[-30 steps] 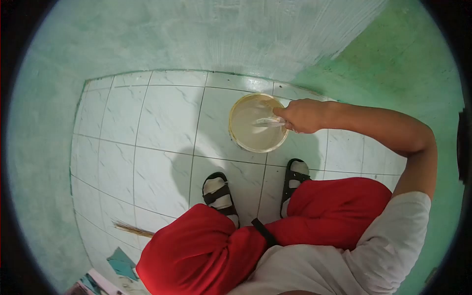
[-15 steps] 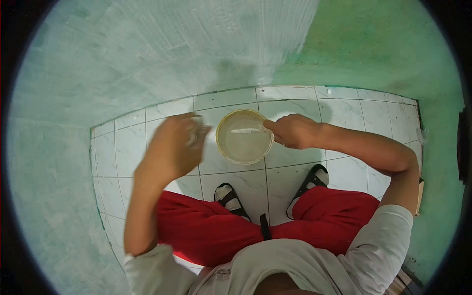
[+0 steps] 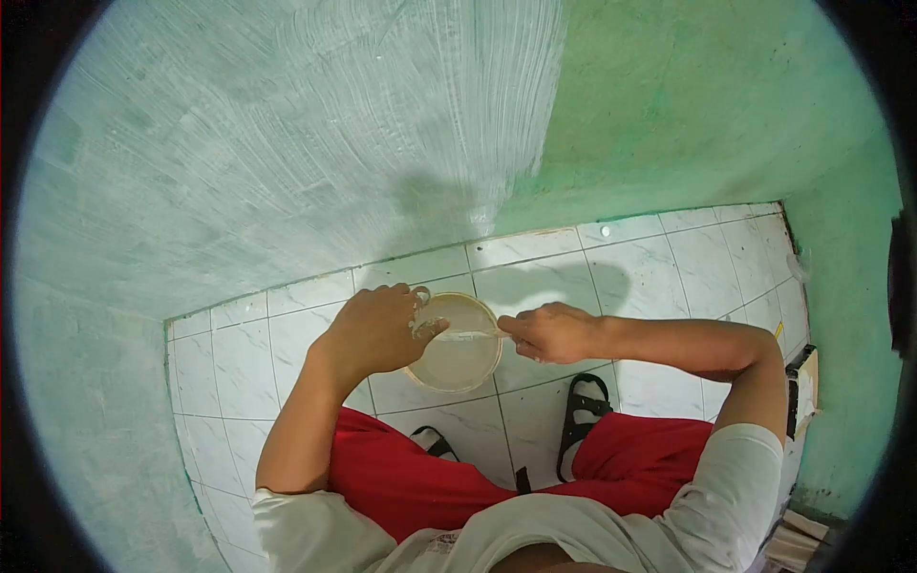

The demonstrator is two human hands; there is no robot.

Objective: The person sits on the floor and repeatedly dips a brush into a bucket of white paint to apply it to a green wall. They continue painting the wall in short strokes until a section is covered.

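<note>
A round, yellowish-rimmed bucket (image 3: 454, 380) of pale, cloudy material stands on the floor between my hands. My right hand (image 3: 552, 332) is closed at its right rim, pinching the end of a thin whitish tool (image 3: 466, 335) that reaches across the opening. Over the left rim hangs my left hand (image 3: 387, 328), palm down, its fingers bent and apart, with white smears on them. Its thumb is close to the tool's far end; whether they touch cannot be made out.
White tiled floor (image 3: 535, 286) lies around the bucket. Ahead rises a green wall (image 3: 650, 105), its left part coated with streaky white (image 3: 382, 115). My sandalled feet are below the bucket. Against the right wall stands a pale, dark-edged object (image 3: 807, 382), with more items at lower right.
The view has tilted and shifted, so the bucket appears lower. My left hand has come in from the left to the bucket's rim. My right hand still holds the tool.
</note>
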